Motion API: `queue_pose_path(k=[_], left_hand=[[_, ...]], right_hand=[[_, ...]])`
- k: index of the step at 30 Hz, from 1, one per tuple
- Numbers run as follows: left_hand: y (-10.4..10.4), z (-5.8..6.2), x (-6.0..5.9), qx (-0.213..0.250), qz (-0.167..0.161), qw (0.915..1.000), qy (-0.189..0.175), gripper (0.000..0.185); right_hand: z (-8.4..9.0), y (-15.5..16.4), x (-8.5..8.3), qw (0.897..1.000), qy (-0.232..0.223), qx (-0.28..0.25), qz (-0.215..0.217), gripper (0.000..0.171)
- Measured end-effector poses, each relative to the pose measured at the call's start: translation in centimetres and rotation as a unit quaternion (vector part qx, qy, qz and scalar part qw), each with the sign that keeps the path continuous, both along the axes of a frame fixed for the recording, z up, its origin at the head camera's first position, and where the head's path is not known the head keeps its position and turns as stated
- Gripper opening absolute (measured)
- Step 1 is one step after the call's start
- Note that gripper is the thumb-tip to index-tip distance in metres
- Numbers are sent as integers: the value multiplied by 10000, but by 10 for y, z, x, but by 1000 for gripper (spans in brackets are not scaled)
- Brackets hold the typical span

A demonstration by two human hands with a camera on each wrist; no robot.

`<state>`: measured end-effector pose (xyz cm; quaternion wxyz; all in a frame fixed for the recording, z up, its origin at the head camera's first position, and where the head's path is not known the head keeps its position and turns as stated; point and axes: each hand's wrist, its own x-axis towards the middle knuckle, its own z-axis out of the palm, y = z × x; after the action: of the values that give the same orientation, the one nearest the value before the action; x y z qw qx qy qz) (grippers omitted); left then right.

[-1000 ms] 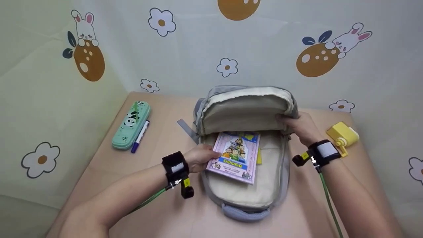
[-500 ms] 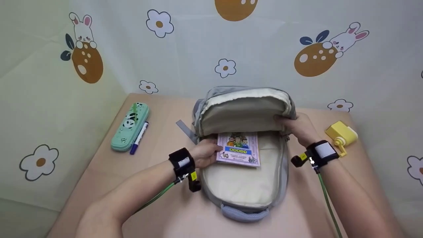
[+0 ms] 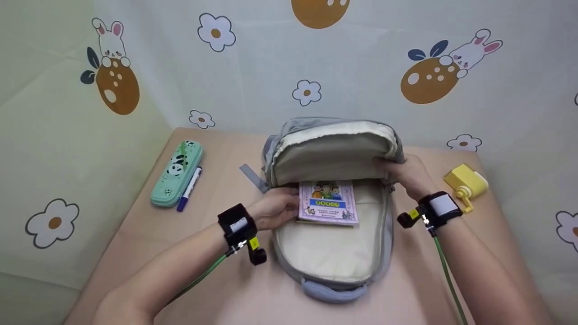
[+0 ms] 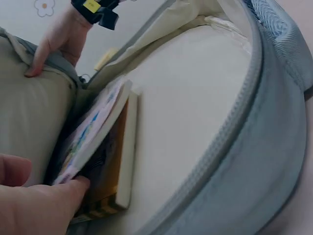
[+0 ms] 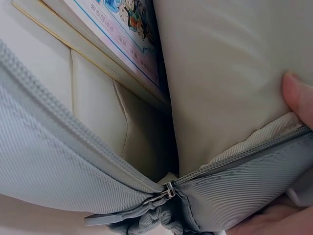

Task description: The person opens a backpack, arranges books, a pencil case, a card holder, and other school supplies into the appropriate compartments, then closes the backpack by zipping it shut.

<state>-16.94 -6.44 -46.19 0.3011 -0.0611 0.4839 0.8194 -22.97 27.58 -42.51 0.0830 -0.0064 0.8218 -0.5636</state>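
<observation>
A grey backpack [image 3: 388,253] lies unzipped on the table, its cream lining showing. My right hand [image 3: 408,174] grips the edge of its raised front flap [image 3: 334,158], thumb inside and fingers outside. A pink picture-covered book [image 3: 328,207] sits in the main compartment on top of a second book [image 4: 128,152] with a yellow-orange cover; their far ends are hidden under the flap. My left hand [image 3: 277,207] is at the left edge of the pink book. In the left wrist view one fingertip [image 4: 80,186] touches that book's lower corner, while the thumb stands apart from it.
A green panda pencil case [image 3: 178,174] and a marker with a purple cap [image 3: 189,188] lie on the left of the table. A yellow hand-cranked device [image 3: 465,183] stands at the right. Behind the backpack hangs a patterned curtain [image 3: 262,67].
The pink book has slid deeper under the flap, covering the second book in the head view. My left hand followed, then drew back slightly left with its thumb off the cover. My right hand stays put.
</observation>
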Motion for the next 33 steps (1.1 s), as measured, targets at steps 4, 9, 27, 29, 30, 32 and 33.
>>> queue_pose_path(k=[4,9,27,29,30,32,33], left_hand=[[-20,9,6,-121,-145,9998,26,60],[-46,21,14,-262,-218,9994,110,59],[-73,8,-19,-3528,-510,8508,3862,56],[-72,4,-21,-3662,-498,8383,4008,38],[-72,3,-21,-3734,-461,8321,4074,31],[-71,3,-21,-3929,-344,8181,4186,18],[-70,3,-20,-4017,-266,8111,4243,14]], right_hand=[[-4,1,-1,10000,63,6,28,41],[-13,4,-5,9999,110,49,-60,44],[-16,5,2,9995,261,181,37,46],[-16,6,4,9993,284,211,116,45],[-15,7,5,9991,298,232,170,41],[-14,10,7,9986,349,290,269,38],[-13,12,9,9981,389,351,327,36]])
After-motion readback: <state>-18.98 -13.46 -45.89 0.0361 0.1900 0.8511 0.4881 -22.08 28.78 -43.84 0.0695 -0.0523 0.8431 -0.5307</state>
